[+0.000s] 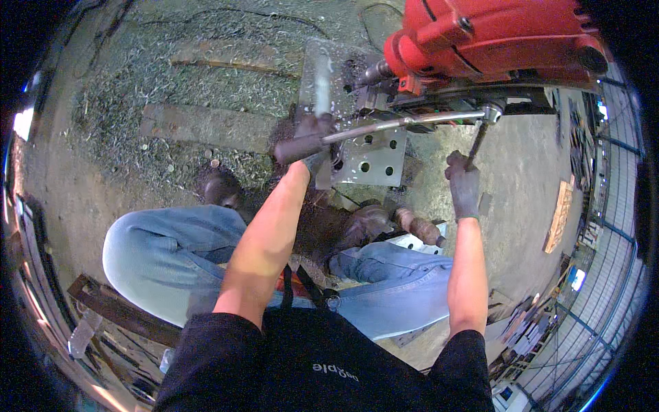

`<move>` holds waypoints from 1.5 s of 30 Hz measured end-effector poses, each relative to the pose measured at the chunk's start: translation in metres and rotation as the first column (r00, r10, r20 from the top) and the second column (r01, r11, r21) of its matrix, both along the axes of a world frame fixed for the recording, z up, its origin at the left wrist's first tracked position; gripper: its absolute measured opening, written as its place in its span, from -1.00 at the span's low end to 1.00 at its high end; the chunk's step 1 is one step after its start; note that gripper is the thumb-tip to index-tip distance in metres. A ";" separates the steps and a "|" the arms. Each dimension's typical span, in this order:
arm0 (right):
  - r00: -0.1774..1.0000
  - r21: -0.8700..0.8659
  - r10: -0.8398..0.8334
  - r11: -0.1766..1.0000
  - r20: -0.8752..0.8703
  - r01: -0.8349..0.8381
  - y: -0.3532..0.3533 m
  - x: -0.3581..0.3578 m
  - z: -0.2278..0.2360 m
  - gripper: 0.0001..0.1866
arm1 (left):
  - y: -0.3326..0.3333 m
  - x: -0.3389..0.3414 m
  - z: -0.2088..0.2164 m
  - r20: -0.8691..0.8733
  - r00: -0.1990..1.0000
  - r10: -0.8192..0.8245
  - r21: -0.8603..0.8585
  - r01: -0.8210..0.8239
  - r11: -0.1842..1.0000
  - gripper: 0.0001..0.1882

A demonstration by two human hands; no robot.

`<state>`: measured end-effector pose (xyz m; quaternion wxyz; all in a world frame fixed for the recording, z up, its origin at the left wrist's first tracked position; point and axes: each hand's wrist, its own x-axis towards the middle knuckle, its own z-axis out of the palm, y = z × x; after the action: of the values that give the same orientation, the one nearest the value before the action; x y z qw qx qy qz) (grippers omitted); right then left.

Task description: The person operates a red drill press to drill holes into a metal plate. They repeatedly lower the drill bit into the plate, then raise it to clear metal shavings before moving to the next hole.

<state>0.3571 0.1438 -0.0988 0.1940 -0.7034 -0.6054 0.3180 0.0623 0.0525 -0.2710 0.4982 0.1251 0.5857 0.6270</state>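
A red drill machine (494, 41) stands at the upper right, its dark cutter end (374, 72) beside a steel plate with round holes (371, 158). My gloved right hand (464, 182) is closed round one dark feed handle (478, 141) of the drill. Another feed handle (398, 123), long with a black grip, reaches left from the same hub and passes over my left wrist. My gloved left hand (314, 129) is closed at a pale, elongated thing (322, 79) above the plate; it is blurred, and the handle partly hides my fingers.
Metal shavings (226, 89) cover the floor at the upper left, around flat boards or bars (199, 123). A bottle-like brown object (420, 226) lies near my foot. A wooden piece (559, 216) is at the right; a clear bottle (85, 334) is at the lower left.
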 end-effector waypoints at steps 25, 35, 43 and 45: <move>0.999 -0.017 -0.033 0.999 -0.009 0.033 -0.005 0.002 0.001 -0.66 | -0.032 0.016 0.063 -0.106 0.876 -0.470 -0.336 0.414 0.846 -0.53; 0.998 -0.004 -0.018 1.000 0.058 0.018 0.000 0.017 -0.009 -0.59 | -0.027 0.003 0.069 -0.343 0.774 -0.532 -0.395 0.395 0.830 -0.55; 1.000 -0.029 -0.019 0.999 0.022 0.020 -0.001 0.008 -0.002 -0.61 | -0.028 0.016 0.023 -0.122 0.839 -0.530 -0.339 0.466 0.817 -0.55; 0.998 -0.063 -0.018 0.998 0.057 0.022 0.000 0.008 -0.001 -0.60 | -0.029 0.017 0.037 -0.055 0.873 -0.484 -0.303 0.447 0.841 -0.57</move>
<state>0.3654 0.1438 -0.0995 0.1577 -0.7238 -0.5932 0.3152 0.0789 0.0238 -0.2345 0.6093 0.2320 0.6515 0.3878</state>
